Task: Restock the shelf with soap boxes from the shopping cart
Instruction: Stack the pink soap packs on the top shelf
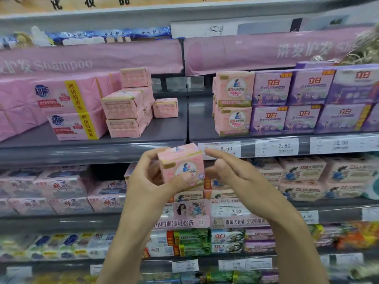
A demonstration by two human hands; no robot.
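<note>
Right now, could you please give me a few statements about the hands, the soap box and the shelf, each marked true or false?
1. The left hand grips a pink soap box. True.
2. The right hand is curled round a second box. False: its fingers are straight and it holds nothing.
3. The shelf above the hands has a bare gap between the pink stacks. True.
4. The price tag nearest the held box reads 12.90. False: it reads 6.90.
5. The purple boxes stand left of that gap. False: they stand towards the shelf's right end.
</note>
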